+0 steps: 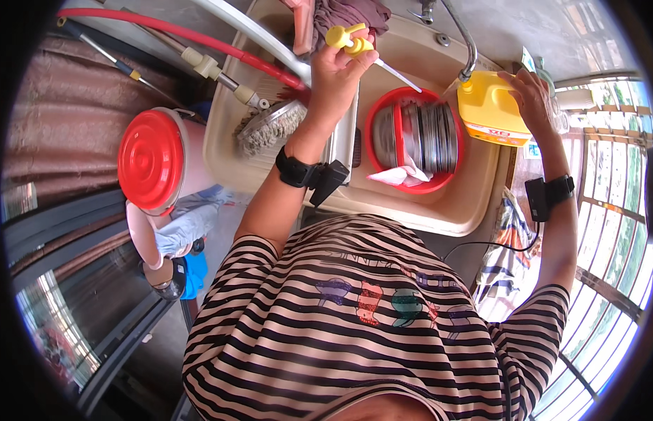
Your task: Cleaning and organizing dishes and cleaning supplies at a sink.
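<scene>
My left hand [334, 71] is raised over the sink divider and grips a yellow pump dispenser head [353, 42]. Its thin white dip tube points down to the right. My right hand [529, 97] holds a yellow plastic jug [490, 108] with a printed label at the sink's right rim. The jug's neck is close to the faucet spout [466, 47]; whether they touch I cannot tell. Between my hands, a red plastic basin [373, 158] stands in the right sink bowl. It holds stacked metal dishes [437, 134] and a pinkish-white cloth [405, 174].
Around the basin is a beige double sink [463, 210]. Its left side holds a grey string mop head [271, 129], with red and white poles slanting across. A purple cloth [337, 23] hangs at the back. A red-lidded bucket [150, 158] stands left, a barred window [611, 226] right.
</scene>
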Demonstrator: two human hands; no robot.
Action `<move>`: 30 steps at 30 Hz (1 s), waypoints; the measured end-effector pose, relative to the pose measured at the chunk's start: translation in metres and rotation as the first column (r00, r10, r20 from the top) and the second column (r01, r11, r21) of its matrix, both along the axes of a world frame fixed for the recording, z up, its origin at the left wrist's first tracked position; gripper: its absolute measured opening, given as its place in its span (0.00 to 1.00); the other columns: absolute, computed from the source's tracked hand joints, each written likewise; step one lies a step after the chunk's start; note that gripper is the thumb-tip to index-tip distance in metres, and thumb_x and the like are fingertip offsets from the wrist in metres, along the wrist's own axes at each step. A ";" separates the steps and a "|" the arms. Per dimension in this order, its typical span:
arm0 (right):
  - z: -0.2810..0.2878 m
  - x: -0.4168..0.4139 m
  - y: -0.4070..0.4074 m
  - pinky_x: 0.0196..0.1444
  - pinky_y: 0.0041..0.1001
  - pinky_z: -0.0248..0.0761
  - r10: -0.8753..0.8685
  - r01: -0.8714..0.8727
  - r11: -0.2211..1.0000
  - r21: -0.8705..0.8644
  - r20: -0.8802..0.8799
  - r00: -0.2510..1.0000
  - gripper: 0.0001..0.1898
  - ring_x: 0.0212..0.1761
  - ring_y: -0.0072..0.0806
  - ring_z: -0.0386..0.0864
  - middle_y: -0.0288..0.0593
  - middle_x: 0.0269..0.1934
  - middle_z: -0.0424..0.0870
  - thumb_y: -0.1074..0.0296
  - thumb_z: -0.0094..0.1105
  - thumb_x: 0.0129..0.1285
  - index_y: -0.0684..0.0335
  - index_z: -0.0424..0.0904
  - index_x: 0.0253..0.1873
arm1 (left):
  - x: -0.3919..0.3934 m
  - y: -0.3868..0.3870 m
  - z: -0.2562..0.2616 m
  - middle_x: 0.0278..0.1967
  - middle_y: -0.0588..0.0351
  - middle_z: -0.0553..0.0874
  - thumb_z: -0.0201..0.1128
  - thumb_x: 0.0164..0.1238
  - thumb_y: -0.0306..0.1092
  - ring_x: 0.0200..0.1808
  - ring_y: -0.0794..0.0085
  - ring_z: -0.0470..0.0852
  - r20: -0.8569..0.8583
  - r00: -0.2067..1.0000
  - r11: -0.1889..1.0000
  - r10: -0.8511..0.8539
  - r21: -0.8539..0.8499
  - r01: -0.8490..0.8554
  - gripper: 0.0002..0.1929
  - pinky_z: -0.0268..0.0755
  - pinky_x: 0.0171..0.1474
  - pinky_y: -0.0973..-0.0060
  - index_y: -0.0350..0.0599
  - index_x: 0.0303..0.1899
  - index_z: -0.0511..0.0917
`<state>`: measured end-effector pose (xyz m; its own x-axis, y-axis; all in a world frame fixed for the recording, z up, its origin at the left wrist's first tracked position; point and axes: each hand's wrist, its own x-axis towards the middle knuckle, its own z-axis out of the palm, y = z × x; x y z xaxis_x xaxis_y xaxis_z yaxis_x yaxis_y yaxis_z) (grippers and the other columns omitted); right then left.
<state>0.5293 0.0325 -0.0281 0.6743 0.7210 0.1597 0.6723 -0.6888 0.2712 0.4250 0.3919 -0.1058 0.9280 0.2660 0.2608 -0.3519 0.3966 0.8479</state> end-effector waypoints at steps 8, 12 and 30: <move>-0.042 -0.005 -0.029 0.50 0.35 0.62 -0.051 0.058 0.976 0.209 -0.038 0.998 0.23 0.43 0.35 0.73 0.38 0.36 0.73 0.73 0.61 0.53 0.51 0.78 0.56 | -0.042 -0.022 0.018 0.50 0.53 0.79 0.64 0.63 0.22 0.56 0.67 0.79 -0.022 0.988 0.986 0.150 0.073 -0.148 0.20 0.71 0.60 0.73 0.34 0.56 0.71; -0.044 0.002 -0.031 0.46 0.39 0.63 0.035 -0.032 0.960 0.278 -0.005 0.999 0.22 0.42 0.36 0.75 0.36 0.33 0.76 0.72 0.63 0.50 0.46 0.81 0.53 | -0.055 -0.036 0.026 0.50 0.54 0.79 0.64 0.63 0.22 0.56 0.67 0.79 -0.021 0.981 0.976 0.194 0.110 -0.190 0.20 0.71 0.60 0.73 0.34 0.56 0.72; -0.047 0.045 -0.031 0.51 0.40 0.69 0.117 -0.070 0.973 0.220 -0.207 0.971 0.18 0.48 0.44 0.76 0.43 0.45 0.80 0.72 0.63 0.53 0.54 0.78 0.51 | -0.065 -0.073 0.028 0.49 0.54 0.79 0.63 0.64 0.21 0.55 0.67 0.79 0.025 0.954 0.947 0.299 0.113 -0.300 0.18 0.72 0.59 0.75 0.35 0.55 0.72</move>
